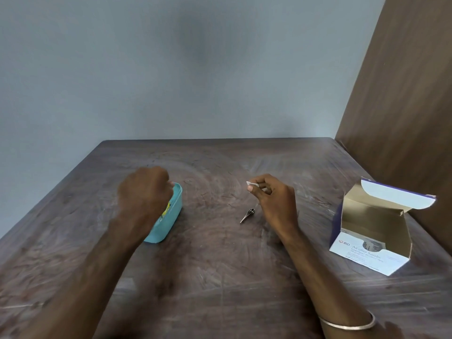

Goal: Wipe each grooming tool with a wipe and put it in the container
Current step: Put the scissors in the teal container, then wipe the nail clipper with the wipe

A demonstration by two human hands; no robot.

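1. Dark brown scratched wooden table (220, 265), backed by grey-blue wall (171, 69); brown wooden panel (403, 106) at far right.
2. Turquoise oblong plastic container (171, 216), left of centre on table, open-topped; yellow item (167, 209) partly visible inside, remaining contents hidden by hand.
3. Left hand (143, 194), blurred, poised over container's far end, fingers curled into loose fist; contents of grip, if any, impossible to tell.
4. Right hand (271, 196), raised above table right of centre, thumb and forefinger pinched closed on small white wipe (251, 184); other fingers curled in.
5. Small slim metal grooming tool (247, 215), lying flat on table just near and left of right hand, untouched, well apart from container.
6. White and purple cardboard box of alcohol swabs (371, 250), at right of table, lid flap standing open, interior appearing bare.
7. Thin silver metal bangle (349, 325), worn on right forearm, near edge of view.
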